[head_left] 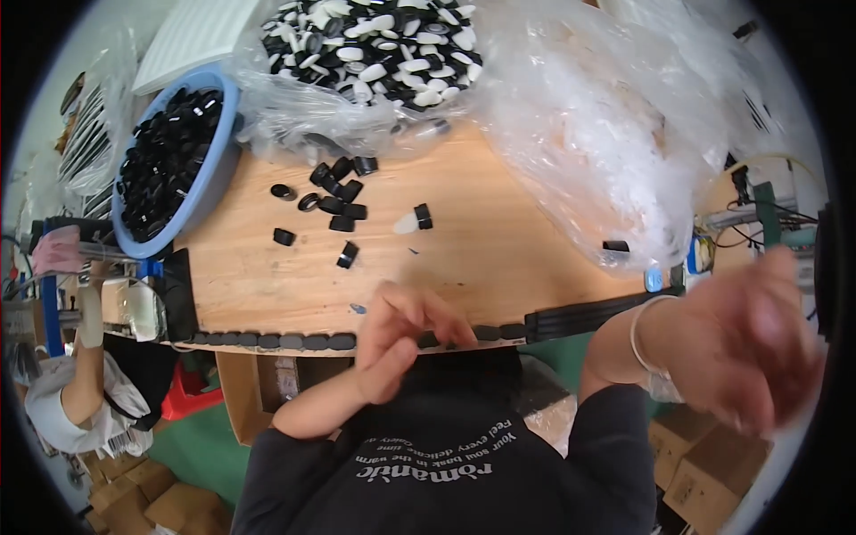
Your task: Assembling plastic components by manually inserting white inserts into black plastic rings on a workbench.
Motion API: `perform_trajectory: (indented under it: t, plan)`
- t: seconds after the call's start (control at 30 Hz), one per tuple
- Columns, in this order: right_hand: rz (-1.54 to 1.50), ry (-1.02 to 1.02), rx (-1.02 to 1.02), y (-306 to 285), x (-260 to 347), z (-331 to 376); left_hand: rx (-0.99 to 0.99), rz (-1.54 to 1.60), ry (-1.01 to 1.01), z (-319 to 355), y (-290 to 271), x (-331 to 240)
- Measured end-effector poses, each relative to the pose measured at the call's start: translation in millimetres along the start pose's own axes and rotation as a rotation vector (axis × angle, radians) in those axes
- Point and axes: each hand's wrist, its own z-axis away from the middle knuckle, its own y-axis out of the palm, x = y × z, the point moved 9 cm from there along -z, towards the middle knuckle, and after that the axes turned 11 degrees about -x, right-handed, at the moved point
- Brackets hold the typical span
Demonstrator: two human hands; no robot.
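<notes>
Checking dark, rounded, plastic-looking pieces (291, 341)

They line the near edge of the tan wooden table (267, 294). My left hand (392, 339) curls there, my blurred right hand (744, 343) apart; I cannot tell either grip. Likely light, stiff; pinch opposite sides.

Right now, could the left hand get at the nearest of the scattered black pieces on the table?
Probably yes: the left hand is by the near edge of the table, and only wooden surface seems to lie between it and that black piece.
</notes>
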Motion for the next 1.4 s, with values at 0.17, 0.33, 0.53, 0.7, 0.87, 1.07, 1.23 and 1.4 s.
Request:
perform_trajectory:
  t: [0.17, 0.33, 0.53, 0.7, 0.87, 1.07, 1.23, 1.4]
  plan:
    - [0.360, 0.461, 0.052, -40, -51, 74, -0.007, -1.257, 0.280, -57, -39, -8]
    - [0.574, 0.814, -0.021, -114, -120, 112, 0.142, -1.734, 0.412, -82, -49, 14]
    - [0.580, 1.155, 0.333, -107, -189, 187, 0.169, -1.735, 0.232, -97, -66, 36]
    - [0.675, 1.119, 0.465, -76, -217, 210, 0.185, -1.684, 0.201, -104, -67, 37]
    - [0.347, 1.197, 0.388, 7, -192, 203, 0.161, -1.565, 0.270, -108, -75, 28]
    - [0.108, 1.402, 1.024, 102, -108, 270, 0.072, -1.483, 0.304, -111, -77, 20]
    - [-0.149, 1.613, 1.019, 111, -60, 308, -0.062, -1.436, 0.575, -110, -56, -11]
    - [-0.251, 1.595, 0.843, 109, -70, 304, -0.089, -1.352, 0.641, -105, -55, -16]
